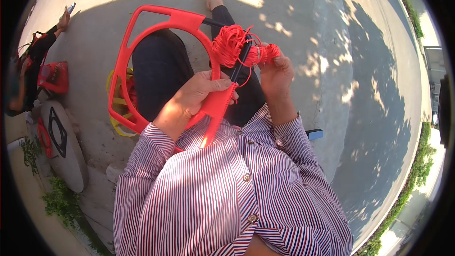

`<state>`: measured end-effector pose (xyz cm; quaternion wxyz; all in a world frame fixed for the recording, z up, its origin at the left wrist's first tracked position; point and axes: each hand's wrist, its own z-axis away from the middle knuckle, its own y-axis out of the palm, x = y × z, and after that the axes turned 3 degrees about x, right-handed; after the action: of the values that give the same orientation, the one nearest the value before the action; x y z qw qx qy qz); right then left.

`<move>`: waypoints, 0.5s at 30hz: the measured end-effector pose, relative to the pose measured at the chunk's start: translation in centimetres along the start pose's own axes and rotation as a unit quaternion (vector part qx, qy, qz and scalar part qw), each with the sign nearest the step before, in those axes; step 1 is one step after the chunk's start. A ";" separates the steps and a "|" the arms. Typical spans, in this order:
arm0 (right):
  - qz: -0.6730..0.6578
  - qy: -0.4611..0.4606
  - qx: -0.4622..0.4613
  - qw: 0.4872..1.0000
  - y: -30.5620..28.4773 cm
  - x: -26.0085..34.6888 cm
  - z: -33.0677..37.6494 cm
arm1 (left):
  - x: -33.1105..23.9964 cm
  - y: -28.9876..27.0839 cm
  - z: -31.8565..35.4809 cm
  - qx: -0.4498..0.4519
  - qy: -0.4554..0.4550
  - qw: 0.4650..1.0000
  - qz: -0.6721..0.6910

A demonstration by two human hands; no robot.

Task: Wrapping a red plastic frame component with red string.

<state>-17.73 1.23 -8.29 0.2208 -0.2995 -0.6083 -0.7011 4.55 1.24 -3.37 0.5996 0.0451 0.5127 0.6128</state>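
On my lap stands a frame (187,21) with a large round opening, mostly wrapped in red cord. One side still shows bare black rods (242,59). My left hand (199,92) is closed around the frame, its thumb on the edge where the red wrapping (219,106) meets the bare rods. A tied bundle of red cord (230,45) lies against the rods at the frame's right side. My right hand (277,76) pinches the narrow end of that bundle. A loose strand runs from the bundle down toward my left thumb.
A yellow and red round item (116,118) sits on the ground by my leg. To the left, an oval slab (71,161) carries a black frame (58,130) and a red piece (43,137). Another person (33,80) sits beyond, near a red object (54,77). A small blue-topped box (314,134) is at right.
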 end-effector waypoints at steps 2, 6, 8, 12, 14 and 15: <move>-0.072 0.016 -0.015 0.997 1.0 0.3 -0.5 | -0.2 0.1 0.0 0.013 0.001 1.000 -0.006; -0.181 0.064 -0.070 0.979 1.2 0.6 -1.8 | -0.6 0.8 0.3 0.012 0.010 1.000 -0.006; -0.188 0.040 -0.082 0.978 -0.4 1.0 -2.6 | -1.0 1.2 0.9 0.006 0.005 1.000 -0.016; -0.279 0.009 0.040 0.960 -2.6 5.1 -2.5 | -1.6 0.4 1.7 -0.004 0.039 0.999 0.026; -0.141 -0.023 -0.097 0.985 1.9 8.0 0.0 | -1.1 -1.2 1.1 -0.023 0.050 0.998 0.012; -0.151 -0.009 -0.012 0.988 1.9 9.1 1.5 | -1.3 -1.3 1.0 -0.023 0.050 0.998 0.014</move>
<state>-22.84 2.86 -0.53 0.1034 -0.2126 -0.6399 -0.7311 6.48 0.46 -3.09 0.5658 0.0079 0.5268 0.6343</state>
